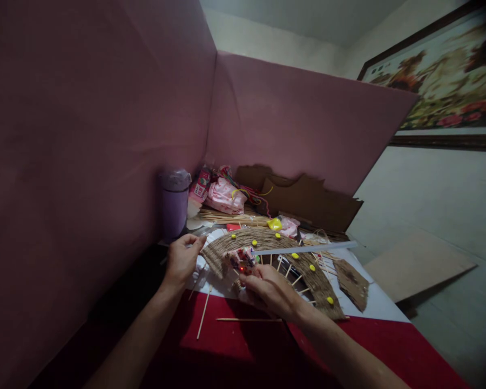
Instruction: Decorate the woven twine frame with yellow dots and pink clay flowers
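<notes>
My right hand (267,286) is wrapped round a hot glue gun (240,258) with a patterned covering and a small red light. From its back a long whitish glue stick (308,249) juts out to the right. My left hand (185,259) is closed in a pinch beside the left end of a brown twine-covered arch (259,236); what its fingertips hold, if anything, is too small to make out. Yellow button-like pieces (295,256) dot the arch, and thin wooden sticks (288,270) run inward from its inner edge. The glue gun and right hand hide part of the arch.
Loose sticks (249,320) lie on the red cloth (235,351) in front. A purple lidded container (175,208) stands at the back left, with a pink bag (225,195) beside it. Torn cardboard (295,197) leans behind; another piece (351,283) lies at right.
</notes>
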Demonstrator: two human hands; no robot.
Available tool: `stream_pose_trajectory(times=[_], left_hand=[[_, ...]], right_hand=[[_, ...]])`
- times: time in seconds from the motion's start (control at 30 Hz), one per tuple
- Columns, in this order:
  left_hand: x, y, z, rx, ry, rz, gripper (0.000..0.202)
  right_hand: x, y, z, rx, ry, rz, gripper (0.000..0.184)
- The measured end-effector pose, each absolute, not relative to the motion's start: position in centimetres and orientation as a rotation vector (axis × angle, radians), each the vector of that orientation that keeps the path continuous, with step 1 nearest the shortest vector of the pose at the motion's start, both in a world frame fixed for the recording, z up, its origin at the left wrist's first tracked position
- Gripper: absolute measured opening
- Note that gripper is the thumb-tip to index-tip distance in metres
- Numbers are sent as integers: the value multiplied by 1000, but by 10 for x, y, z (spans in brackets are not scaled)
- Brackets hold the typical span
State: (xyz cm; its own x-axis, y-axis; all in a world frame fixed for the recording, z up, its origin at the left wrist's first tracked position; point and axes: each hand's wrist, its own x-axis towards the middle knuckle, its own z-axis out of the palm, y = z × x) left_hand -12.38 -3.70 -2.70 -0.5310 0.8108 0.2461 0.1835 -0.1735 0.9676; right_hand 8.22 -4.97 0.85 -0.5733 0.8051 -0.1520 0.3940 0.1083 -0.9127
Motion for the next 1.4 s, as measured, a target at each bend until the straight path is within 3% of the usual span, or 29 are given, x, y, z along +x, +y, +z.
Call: stream_pose_trajectory(times=[0.73,1.03,1.27,1.4], left_hand=[[-126,-34,-30,1130,1596,1783,35],[-126,-34,-31,1135,1585,1796,36],[-125,-34,-28,1137,1589,1792,38],[-126,-33,-30,1151,1601,1772,39]], right_hand=[[88,-42,-3,-1063,-1996,1593,37],[81,-52,13,-1001,-1895,1640,29],[87,-47,9,-1060,-1932,1547,34],[93,-43,0,-991,-1708,1732,27]])
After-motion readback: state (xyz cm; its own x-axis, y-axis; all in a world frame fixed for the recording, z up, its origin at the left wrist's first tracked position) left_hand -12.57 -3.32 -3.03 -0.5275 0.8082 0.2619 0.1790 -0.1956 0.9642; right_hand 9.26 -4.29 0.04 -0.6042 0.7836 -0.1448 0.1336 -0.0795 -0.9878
